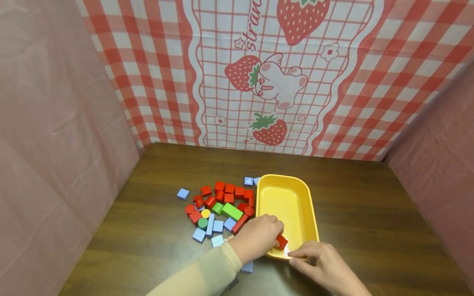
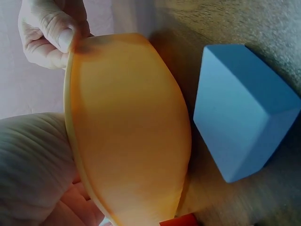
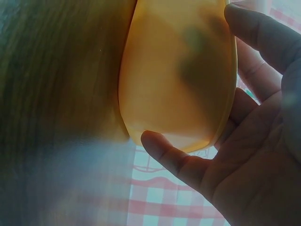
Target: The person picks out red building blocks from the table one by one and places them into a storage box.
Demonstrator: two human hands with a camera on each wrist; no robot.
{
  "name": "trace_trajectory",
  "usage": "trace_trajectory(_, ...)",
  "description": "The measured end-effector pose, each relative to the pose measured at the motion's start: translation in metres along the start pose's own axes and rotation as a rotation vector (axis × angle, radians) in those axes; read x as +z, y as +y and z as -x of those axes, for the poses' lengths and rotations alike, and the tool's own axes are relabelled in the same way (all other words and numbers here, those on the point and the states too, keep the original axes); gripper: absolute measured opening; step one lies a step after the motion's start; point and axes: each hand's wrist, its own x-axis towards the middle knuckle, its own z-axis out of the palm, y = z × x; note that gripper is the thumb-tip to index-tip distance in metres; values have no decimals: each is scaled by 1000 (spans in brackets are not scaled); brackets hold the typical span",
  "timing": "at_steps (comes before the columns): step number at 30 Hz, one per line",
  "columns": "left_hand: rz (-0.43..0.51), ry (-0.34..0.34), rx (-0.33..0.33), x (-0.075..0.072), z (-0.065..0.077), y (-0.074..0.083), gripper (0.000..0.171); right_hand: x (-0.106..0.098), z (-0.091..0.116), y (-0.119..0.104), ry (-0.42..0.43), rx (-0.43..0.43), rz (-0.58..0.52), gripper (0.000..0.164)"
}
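A yellow plastic tray with rounded corners stands on the table. My left hand reaches over its near left rim and holds a red block low inside the near end. Part of that block is hidden by the fingers. At the near right corner, my right hand pinches the tray's rim between thumb and fingers. The right wrist view shows one finger of that hand lying along the tray's outer wall. Close outside the tray, a blue block shows large in the left wrist view.
Left of the tray lies a spread of red blocks, blue blocks, a long green block and a yellow round piece. A blue tile marked 4 lies by the far left corner. A checked strawberry cloth hangs behind the table.
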Motion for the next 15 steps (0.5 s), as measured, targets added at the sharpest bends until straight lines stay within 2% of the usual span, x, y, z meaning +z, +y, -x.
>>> trace_trajectory(5, 0, 14, -1, 1, 1, -1, 15, 0, -1, -1, -6, 7, 1, 19)
trace_trajectory(9, 17, 54, 31, 2, 6, -5, 18, -1, 0, -5, -20, 44, 15, 17)
trace_trajectory(12, 75, 138, 30, -2, 14, -17, 19, -2, -1, -6, -23, 75, 44, 16)
trace_trajectory(15, 155, 278, -10, -8, 27, -36, 16, -3, -1, -7, -18, 82, 77, 16)
